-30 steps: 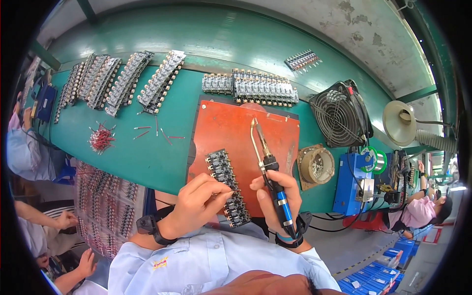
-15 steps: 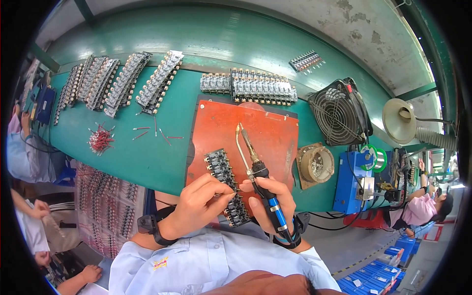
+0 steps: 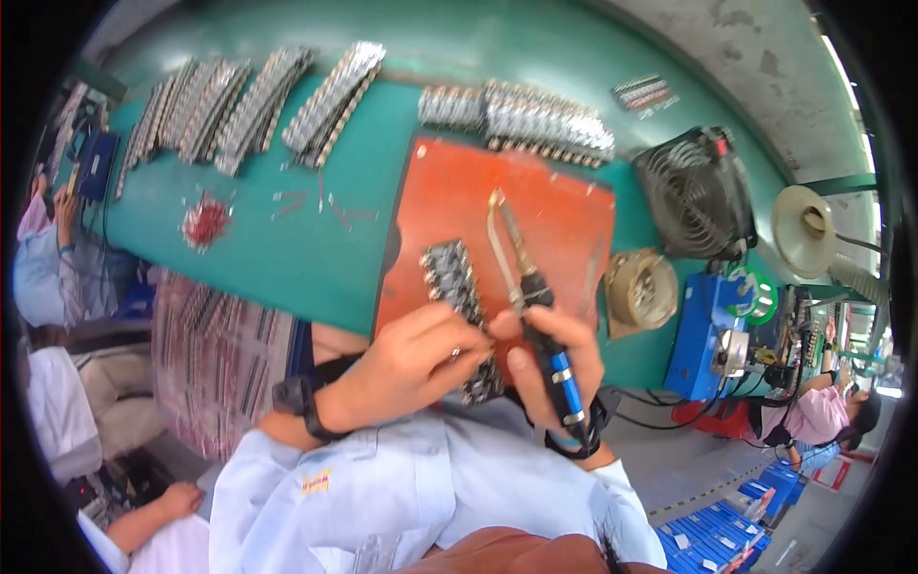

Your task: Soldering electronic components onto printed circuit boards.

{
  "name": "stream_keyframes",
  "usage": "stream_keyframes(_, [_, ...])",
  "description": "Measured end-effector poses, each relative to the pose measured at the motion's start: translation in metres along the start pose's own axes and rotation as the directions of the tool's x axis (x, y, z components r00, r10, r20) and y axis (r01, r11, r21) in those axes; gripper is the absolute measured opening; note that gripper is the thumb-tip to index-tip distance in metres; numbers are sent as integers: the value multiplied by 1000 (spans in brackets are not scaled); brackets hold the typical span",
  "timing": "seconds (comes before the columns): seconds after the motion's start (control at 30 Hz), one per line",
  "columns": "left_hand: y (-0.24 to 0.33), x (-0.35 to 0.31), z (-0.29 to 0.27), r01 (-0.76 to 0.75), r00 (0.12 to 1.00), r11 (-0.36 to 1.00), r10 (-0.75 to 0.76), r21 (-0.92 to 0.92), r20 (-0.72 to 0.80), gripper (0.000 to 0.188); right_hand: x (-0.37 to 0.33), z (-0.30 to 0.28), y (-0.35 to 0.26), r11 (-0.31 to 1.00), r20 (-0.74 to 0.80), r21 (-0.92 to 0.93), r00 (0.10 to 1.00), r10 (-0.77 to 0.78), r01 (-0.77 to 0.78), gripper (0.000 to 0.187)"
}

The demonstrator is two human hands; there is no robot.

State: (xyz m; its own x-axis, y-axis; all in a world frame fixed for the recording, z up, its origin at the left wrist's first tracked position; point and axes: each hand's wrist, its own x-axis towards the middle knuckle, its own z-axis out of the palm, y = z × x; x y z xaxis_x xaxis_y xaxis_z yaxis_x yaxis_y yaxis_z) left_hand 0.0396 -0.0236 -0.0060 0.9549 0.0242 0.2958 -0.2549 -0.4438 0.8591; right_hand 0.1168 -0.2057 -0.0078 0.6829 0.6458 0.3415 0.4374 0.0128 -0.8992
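My right hand [image 3: 557,359] is wrapped round a soldering iron [image 3: 553,368] with a blue and black handle and a thin feed tube beside its barrel. Its tip points away from me over an orange-red work mat [image 3: 564,215]. My left hand [image 3: 411,359] is closed in a pinch above a dark strip of small electrical components [image 3: 449,268], which lies lengthwise on the mat. A tiny silvery glint shows at those fingertips; blur hides what they hold. The near part of the strip lies partly under my fingers.
Stacked component strips [image 3: 335,105] line the far left, with more strips [image 3: 545,120] behind the mat. Red wires [image 3: 206,223] lie in a pile. To the right are a fan [image 3: 696,191], a round pot [image 3: 643,292], a blue solder-feed unit [image 3: 703,335] and a fume hose hood [image 3: 803,230].
The whole view has shifted, so the bench sits higher and further right in the picture, with some blur. Both hands stay at the strip, and the iron keeps its place beside it.
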Motion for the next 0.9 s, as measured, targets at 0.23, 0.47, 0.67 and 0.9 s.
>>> stream_keyframes(0.23, [-5,-3,2,1,984,998,-12,-62,-178,11,4,2,-5,958,-165,228,962,217,-176,44])
stream_keyframes(0.47, [-1,-7,6,-34,985,996,19,-85,-174,12,3,9,-14,896,-57,342,945,322,-284,50])
stream_keyframes(0.67, [-2,-10,6,-47,984,996,34,-70,-177,13,4,12,-13,938,-55,264,967,249,-227,49])
stream_keyframes(0.9, [-5,-12,8,-119,967,993,112,-16,-228,17,4,18,-9,971,-61,166,981,183,-171,44])
